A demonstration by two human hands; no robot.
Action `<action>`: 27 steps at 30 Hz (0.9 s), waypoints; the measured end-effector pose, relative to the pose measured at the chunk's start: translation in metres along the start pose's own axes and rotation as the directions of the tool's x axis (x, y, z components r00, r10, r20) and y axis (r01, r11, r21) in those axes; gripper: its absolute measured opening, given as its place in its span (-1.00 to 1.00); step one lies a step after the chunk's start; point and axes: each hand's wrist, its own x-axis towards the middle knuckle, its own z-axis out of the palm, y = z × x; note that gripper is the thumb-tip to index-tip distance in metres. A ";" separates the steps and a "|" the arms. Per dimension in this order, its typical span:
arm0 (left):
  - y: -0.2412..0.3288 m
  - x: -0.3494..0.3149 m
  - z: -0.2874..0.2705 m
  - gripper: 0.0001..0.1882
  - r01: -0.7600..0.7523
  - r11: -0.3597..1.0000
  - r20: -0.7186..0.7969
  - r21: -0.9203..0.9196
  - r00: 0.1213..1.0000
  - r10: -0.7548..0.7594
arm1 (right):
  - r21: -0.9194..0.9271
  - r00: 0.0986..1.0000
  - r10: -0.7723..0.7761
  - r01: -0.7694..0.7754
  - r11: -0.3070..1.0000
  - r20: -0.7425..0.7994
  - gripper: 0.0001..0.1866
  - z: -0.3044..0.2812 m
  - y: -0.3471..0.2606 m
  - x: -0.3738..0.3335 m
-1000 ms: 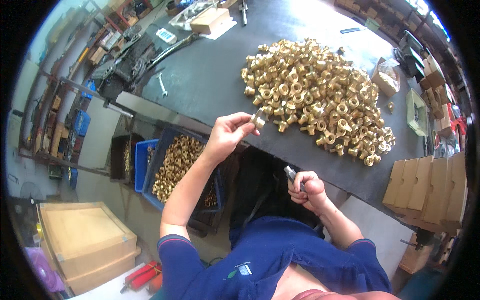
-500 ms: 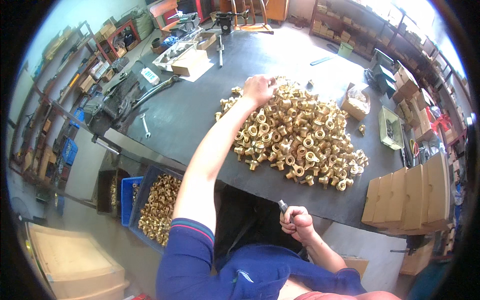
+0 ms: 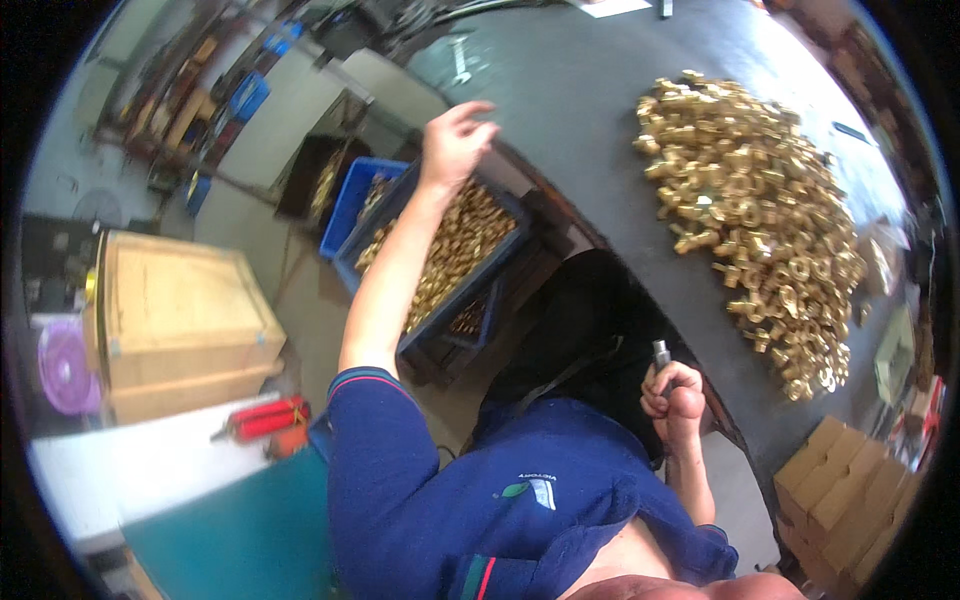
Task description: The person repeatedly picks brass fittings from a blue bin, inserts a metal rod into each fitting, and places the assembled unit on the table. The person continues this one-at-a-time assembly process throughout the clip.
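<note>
My left hand (image 3: pixel 458 145) is raised over the far edge of a dark blue plastic bin (image 3: pixel 345 262), fingers apart and nothing seen between them. Inside the bin lies a heap of brass fittings (image 3: pixel 465 240). My right hand (image 3: pixel 675 395), close to my body by the table's near edge, is wrapped round a short grey metal rod with a narrower tip (image 3: pixel 661 352), which points up. On the dark table (image 3: pixel 560 95) a large pile of brass fittings (image 3: pixel 750 210) spreads to the right, away from both hands.
A bright blue bin (image 3: pixel 345 205) adjoins the dark one, with a brown box (image 3: pixel 318 180) beyond. A wrench (image 3: pixel 460 60) lies on the table. Cardboard boxes (image 3: pixel 845 490) stand at lower right; a wooden crate (image 3: pixel 185 300) stands left, near red-handled tools (image 3: pixel 265 418).
My left hand has left the brass pile on the table and swung left over the bin. The view has turned left. My right hand still grips the metal rod.
</note>
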 end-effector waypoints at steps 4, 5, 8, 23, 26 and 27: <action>-0.141 -0.112 -0.140 -0.71 0.263 0.879 -0.116 0.399 0.965 -0.236 | -0.092 0.997 0.024 -0.017 0.996 0.074 -0.53 0.010 0.008 0.011; -0.175 -0.147 -0.162 -0.71 0.356 0.771 -0.111 0.528 0.929 -0.353 | -0.083 0.997 0.060 -0.056 0.995 0.051 -0.70 0.014 0.009 0.013; -0.196 -0.206 -0.161 -0.73 0.438 0.527 -0.150 0.729 0.853 -0.500 | -0.091 0.992 0.124 -0.123 0.988 0.003 -0.89 0.019 0.013 0.020; -0.222 -0.188 -0.090 -0.82 -0.330 0.145 0.344 0.933 0.694 -0.633 | -0.161 0.974 0.178 -0.199 0.967 -0.138 -0.85 0.025 0.017 0.018; -0.226 -0.180 -0.105 -0.82 -0.496 0.190 0.474 0.847 0.545 -0.692 | -0.263 0.968 0.186 -0.225 0.938 -0.167 -0.88 0.024 0.023 0.015; -0.224 -0.178 -0.108 -0.82 -0.516 0.197 0.490 0.834 0.528 -0.694 | -0.212 0.964 0.188 -0.226 0.951 -0.186 -0.85 0.025 0.024 0.014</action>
